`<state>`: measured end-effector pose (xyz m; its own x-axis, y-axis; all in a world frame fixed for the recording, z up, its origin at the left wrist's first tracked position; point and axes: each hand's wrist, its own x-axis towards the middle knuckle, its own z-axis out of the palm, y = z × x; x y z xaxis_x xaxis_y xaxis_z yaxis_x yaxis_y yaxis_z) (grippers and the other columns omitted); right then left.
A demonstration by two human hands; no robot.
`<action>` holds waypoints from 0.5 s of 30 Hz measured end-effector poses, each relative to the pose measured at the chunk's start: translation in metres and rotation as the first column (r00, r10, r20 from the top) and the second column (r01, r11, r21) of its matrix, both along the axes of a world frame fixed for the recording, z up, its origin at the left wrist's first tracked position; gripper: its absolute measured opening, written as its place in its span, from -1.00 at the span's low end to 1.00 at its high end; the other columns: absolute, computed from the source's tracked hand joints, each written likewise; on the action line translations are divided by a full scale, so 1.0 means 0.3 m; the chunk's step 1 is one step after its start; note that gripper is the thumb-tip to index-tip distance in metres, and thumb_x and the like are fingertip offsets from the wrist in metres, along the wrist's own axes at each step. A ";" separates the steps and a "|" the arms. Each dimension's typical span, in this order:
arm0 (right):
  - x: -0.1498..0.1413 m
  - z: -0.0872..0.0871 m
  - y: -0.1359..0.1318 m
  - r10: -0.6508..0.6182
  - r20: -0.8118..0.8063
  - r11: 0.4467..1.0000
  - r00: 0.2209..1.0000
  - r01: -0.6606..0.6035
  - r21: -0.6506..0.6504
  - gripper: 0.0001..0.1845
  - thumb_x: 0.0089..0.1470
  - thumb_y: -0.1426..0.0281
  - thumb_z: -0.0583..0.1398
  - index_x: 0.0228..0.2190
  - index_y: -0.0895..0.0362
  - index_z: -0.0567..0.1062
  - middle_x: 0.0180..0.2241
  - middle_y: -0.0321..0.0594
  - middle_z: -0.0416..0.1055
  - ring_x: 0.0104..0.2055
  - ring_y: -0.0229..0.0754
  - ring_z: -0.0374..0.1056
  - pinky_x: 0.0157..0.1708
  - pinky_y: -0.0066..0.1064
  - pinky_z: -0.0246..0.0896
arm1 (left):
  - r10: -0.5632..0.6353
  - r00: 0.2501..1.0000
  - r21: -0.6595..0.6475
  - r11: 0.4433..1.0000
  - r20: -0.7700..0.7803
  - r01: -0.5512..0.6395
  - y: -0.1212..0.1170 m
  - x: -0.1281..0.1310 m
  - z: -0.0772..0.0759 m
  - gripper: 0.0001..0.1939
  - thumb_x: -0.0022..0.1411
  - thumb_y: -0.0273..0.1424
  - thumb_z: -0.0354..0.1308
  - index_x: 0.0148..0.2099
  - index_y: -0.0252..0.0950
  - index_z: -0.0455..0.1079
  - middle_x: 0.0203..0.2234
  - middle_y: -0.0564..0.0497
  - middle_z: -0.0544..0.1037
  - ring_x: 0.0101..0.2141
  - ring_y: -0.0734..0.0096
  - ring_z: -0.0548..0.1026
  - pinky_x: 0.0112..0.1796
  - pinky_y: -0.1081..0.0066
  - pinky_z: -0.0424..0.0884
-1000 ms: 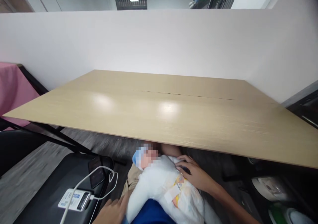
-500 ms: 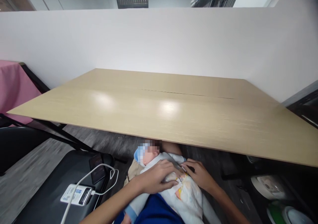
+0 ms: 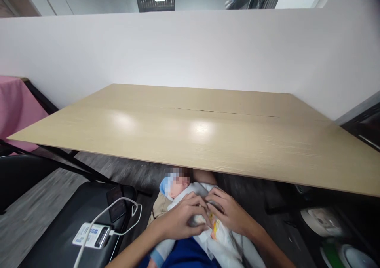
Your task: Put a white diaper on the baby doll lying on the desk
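A baby or baby doll, I cannot tell which, in a light blue cap (image 3: 165,185) lies across my lap, its face blurred out. It wears a white garment (image 3: 204,246) with blue cuffs and a yellow-orange print on the front. Over its chest, my left hand (image 3: 187,216) has its fingers bent and pinched at the garment's front. From the other side my right hand (image 3: 227,209) reaches in, fingertips curled on the same fabric and nearly meeting the left ones. The exact pinch point is partly hidden by the fingers.
A light wooden table (image 3: 178,129) reaches over the baby's head end. To the left stands a black chair (image 3: 59,228) bearing a white power bank (image 3: 92,235) with a cable and a dark phone-like object (image 3: 115,204). Round containers (image 3: 320,220) sit at the lower right.
My right hand has moved left and inward, bringing its fingertips against my left hand's. My left fingers have bent more, and the printed front has been gathered slightly.
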<state>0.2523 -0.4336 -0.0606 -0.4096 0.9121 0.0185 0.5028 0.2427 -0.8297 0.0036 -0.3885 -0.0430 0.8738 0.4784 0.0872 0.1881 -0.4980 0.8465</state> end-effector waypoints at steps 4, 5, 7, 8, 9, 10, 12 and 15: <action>0.095 0.025 -0.094 0.026 0.143 0.991 0.989 -0.006 -0.136 -0.48 0.45 -0.04 0.03 -0.39 -0.02 0.52 -0.37 -0.22 0.48 -0.26 0.02 0.45 -0.16 -0.13 0.37 | -0.178 0.984 -0.215 0.960 0.021 0.179 -0.010 -0.077 0.074 -0.76 0.32 -0.12 0.40 -0.15 -0.17 0.65 -0.15 -0.03 0.68 -0.06 0.20 0.60 0.13 0.22 0.47; 0.130 0.019 -0.129 0.041 0.172 0.982 0.984 -0.009 -0.186 -0.42 0.46 -0.06 0.02 -0.42 0.02 0.52 -0.41 -0.22 0.47 -0.30 -0.03 0.42 -0.20 -0.21 0.33 | -0.228 0.974 -0.325 0.922 -0.013 0.211 -0.012 -0.097 0.088 -0.73 0.32 -0.08 0.40 -0.14 -0.17 0.64 -0.27 0.00 0.68 -0.18 0.24 0.62 0.02 0.25 0.51; 0.195 -0.006 -0.201 0.042 0.203 0.957 0.978 0.019 -0.289 -0.37 0.46 -0.06 0.01 -0.43 0.08 0.55 -0.46 -0.23 0.45 -0.35 -0.11 0.38 -0.27 -0.34 0.25 | -0.274 0.957 -0.517 0.835 -0.092 0.189 -0.008 -0.108 0.099 -0.64 0.37 0.02 0.32 -0.09 -0.16 0.61 -0.52 0.09 0.58 -0.45 0.34 0.55 -0.24 0.30 0.51; 0.218 -0.024 -0.235 0.021 0.215 0.942 0.976 0.052 -0.333 -0.37 0.45 -0.06 0.02 -0.42 0.08 0.56 -0.47 -0.24 0.45 -0.36 -0.13 0.37 -0.30 -0.37 0.22 | -0.249 0.961 -0.550 0.823 -0.121 0.144 -0.002 -0.091 0.094 -0.59 0.41 0.07 0.25 -0.06 -0.16 0.59 -0.59 0.12 0.51 -0.53 0.36 0.49 -0.34 0.32 0.47; 0.234 -0.046 -0.264 -0.007 0.229 0.926 0.973 0.093 -0.365 -0.39 0.43 -0.07 0.05 -0.42 0.08 0.57 -0.48 -0.24 0.45 -0.37 -0.13 0.36 -0.32 -0.39 0.20 | -0.198 0.971 -0.518 0.849 -0.134 0.102 0.007 -0.057 0.081 -0.54 0.45 0.11 0.18 -0.03 -0.17 0.57 -0.60 0.12 0.49 -0.54 0.35 0.47 -0.37 0.31 0.44; 0.241 -0.071 -0.288 -0.046 0.246 0.914 0.968 0.140 -0.380 -0.41 0.39 -0.08 0.09 -0.42 0.08 0.57 -0.48 -0.24 0.46 -0.36 -0.12 0.37 -0.32 -0.40 0.20 | -0.141 0.981 -0.435 0.898 -0.133 0.070 0.018 -0.004 0.058 -0.50 0.48 0.14 0.10 -0.01 -0.17 0.56 -0.56 0.09 0.52 -0.50 0.31 0.49 -0.34 0.28 0.46; 0.234 -0.129 -0.320 -0.127 0.282 0.901 0.951 0.229 -0.368 -0.45 0.30 -0.11 0.16 -0.45 0.07 0.54 -0.48 -0.22 0.48 -0.35 -0.09 0.38 -0.34 -0.41 0.20 | -0.080 0.991 -0.093 0.993 -0.110 0.070 0.043 0.152 -0.013 -0.46 0.40 0.17 0.14 0.02 -0.17 0.56 -0.27 -0.08 0.68 -0.20 0.11 0.62 -0.09 0.14 0.53; 0.207 -0.233 -0.349 -0.190 0.308 0.899 0.932 0.292 -0.327 -0.47 0.20 -0.10 0.20 -0.52 0.07 0.48 -0.51 -0.19 0.48 -0.40 -0.08 0.38 -0.41 -0.40 0.18 | -0.228 0.909 0.228 0.920 -0.349 0.318 0.057 0.436 -0.162 -0.31 0.20 0.25 0.29 0.05 -0.22 0.60 0.06 -0.28 0.65 0.20 -0.27 0.53 0.12 -0.10 0.50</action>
